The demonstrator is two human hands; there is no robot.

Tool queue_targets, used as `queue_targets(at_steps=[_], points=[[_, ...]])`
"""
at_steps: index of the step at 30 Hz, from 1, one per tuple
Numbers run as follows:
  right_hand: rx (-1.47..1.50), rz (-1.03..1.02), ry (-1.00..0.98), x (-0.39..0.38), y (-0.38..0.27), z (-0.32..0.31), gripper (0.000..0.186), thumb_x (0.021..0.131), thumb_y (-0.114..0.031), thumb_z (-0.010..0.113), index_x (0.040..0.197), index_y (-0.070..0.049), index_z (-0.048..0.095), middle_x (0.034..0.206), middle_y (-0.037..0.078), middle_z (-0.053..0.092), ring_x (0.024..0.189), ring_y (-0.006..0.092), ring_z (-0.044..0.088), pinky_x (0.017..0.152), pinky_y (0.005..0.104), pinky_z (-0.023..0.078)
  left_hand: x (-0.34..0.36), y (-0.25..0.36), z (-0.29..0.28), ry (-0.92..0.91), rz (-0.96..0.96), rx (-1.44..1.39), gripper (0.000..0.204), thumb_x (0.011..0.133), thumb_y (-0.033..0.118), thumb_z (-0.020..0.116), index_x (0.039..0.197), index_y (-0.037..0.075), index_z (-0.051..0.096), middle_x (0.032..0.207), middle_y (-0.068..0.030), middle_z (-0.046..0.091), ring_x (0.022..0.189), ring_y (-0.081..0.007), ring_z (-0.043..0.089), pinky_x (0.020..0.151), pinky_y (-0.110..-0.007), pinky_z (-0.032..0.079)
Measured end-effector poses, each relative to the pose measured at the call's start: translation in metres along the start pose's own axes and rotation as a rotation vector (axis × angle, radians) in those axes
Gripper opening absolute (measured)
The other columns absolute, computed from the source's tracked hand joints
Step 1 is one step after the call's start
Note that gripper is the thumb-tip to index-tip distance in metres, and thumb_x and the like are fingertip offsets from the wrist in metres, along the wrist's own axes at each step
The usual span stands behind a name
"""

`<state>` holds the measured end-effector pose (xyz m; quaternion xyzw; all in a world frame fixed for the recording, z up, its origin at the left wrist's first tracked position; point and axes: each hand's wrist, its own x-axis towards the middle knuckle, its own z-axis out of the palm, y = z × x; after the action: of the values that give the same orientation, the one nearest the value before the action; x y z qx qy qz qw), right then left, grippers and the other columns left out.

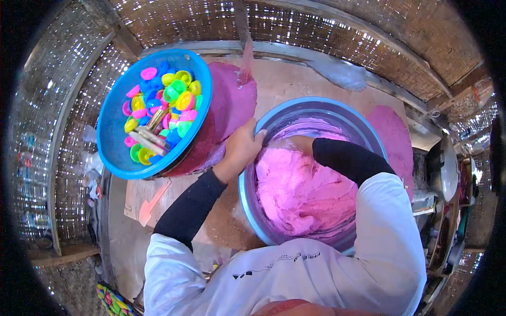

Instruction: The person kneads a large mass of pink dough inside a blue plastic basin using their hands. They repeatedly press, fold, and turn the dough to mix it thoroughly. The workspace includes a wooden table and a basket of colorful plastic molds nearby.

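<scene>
A large blue-grey basin (251, 210) stands in front of me, with a big mass of soft pink dough (300, 189) in it. The dough is folded and smeared up the inner wall. My left hand (243, 147) grips the basin's rim at its left side, with the fingers over the edge. Inside the basin, my right hand (297, 144) is pushed into the far part of the dough. Its fingers are hidden there, so I cannot tell how they are bent.
To the left a blue tub (113, 152) holds several small pink, yellow, green and blue plastic cups (171, 95) and some stick-like pieces (150, 139). A peach-coloured scraper (153, 205) lies on the wooden board (211, 231). Woven walls (316, 37) close off the far side.
</scene>
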<state>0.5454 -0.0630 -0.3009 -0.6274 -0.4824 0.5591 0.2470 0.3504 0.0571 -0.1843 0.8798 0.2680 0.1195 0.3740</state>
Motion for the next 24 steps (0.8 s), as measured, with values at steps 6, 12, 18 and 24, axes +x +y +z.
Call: queue_targets(at_steps=[6,12,18,24], points=[[-0.303,-0.068,-0.18,-0.008,-0.043,0.044,0.05,0.081,-0.052,0.051,0.098,-0.007,0.065,0.109,0.011,0.061,0.099,0.0303,0.056,0.089,0.0467,0.042,0.001,-0.005,-0.002,0.044,0.027,0.068,0.033,0.083,0.032,0.056,0.104,0.007,0.056,0.082,-0.0202,0.061,0.079,-0.0369,0.06,0.069,-0.043,0.045],[-0.97,0.054,-0.313,-0.077,-0.124,0.106,0.056,0.074,-0.059,0.057,0.097,-0.009,0.066,0.12,0.009,0.055,0.11,0.0317,0.05,0.094,0.048,0.039,0.004,-0.007,-0.001,0.016,0.035,0.05,0.032,0.083,0.031,0.056,0.103,0.006,0.058,0.085,-0.0208,0.062,0.081,-0.0357,0.061,0.07,-0.042,0.046],[-0.788,-0.264,0.193,-0.199,-0.071,0.135,0.062,0.073,-0.044,0.062,0.128,-0.021,0.045,0.138,0.004,0.037,0.128,0.0329,0.031,0.101,0.0512,0.031,0.002,0.004,0.0,-0.002,0.087,0.005,0.031,0.082,0.03,0.056,0.099,0.005,0.058,0.083,-0.0222,0.062,0.079,-0.0383,0.06,0.069,-0.044,0.045],[-0.881,-0.19,0.533,-0.222,0.003,0.131,0.059,0.071,-0.016,0.058,0.128,-0.021,0.045,0.129,0.005,0.045,0.119,0.0307,0.04,0.098,0.0485,0.035,-0.002,-0.008,0.015,0.055,0.138,-0.067,0.03,0.083,0.027,0.056,0.1,0.001,0.055,0.082,-0.0245,0.061,0.079,-0.0392,0.06,0.068,-0.043,0.045]])
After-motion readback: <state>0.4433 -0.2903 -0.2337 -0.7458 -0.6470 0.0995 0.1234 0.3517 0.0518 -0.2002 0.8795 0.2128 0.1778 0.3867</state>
